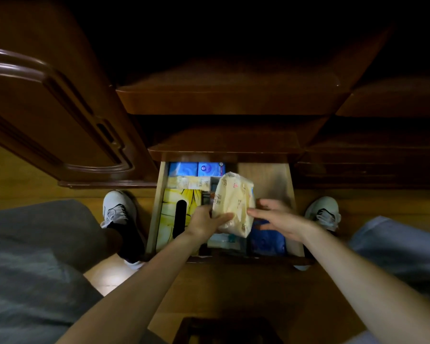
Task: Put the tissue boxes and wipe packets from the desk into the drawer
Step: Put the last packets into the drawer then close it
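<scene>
Gripping cream tissue pack (233,204) over drawer (157,207): left hand (204,223) fingers clamped, right hand (276,217) fingers spread; bare floor rear-right.

The single head camera looks steeply down from above, quite near, onto the open drawer (266,175) between the person's feet.

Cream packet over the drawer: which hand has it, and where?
The left hand grips the cream packet at its lower left edge; the right hand touches its right side.
</scene>
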The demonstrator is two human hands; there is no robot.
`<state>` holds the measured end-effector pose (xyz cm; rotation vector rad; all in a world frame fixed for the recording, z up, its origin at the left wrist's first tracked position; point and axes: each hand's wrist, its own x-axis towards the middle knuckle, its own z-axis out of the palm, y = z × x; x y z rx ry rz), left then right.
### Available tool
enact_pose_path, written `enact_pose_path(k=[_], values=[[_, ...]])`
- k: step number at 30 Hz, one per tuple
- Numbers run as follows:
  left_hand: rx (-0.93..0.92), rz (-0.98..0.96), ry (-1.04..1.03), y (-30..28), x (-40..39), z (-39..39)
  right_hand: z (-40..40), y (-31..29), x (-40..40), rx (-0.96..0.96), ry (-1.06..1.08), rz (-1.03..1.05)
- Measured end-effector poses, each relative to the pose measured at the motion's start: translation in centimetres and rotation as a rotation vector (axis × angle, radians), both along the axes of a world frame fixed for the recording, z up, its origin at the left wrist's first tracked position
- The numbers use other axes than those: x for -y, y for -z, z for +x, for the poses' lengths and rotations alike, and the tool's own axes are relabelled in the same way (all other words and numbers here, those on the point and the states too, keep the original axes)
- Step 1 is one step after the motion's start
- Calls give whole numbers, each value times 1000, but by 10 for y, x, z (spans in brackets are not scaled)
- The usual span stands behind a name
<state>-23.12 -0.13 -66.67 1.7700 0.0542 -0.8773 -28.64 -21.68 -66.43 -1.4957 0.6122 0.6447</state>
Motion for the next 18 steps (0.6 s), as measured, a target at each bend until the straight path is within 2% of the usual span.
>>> enact_pose_path(k=[3,4,6,8,12,15,18], values=[[61,61,-11,8,1,4,13,12,2,-56,103,-71],[110,121,-14,12,0,7,19,16,3,-66,166,-158],[179,222,-12,19,-6,12,35,26,10,-65,203,-458],[224,280,19,25,-14,17,53,34,19,-99,149,-741],[366,351,41,30,-30,25,78,50,29,-103,-44,-1111],[494,438,70,37,-42,28,88,63,31,-46,-70,-1196],[474,456,148,41,-53,26,94,73,33,-20,-61,-1303]])
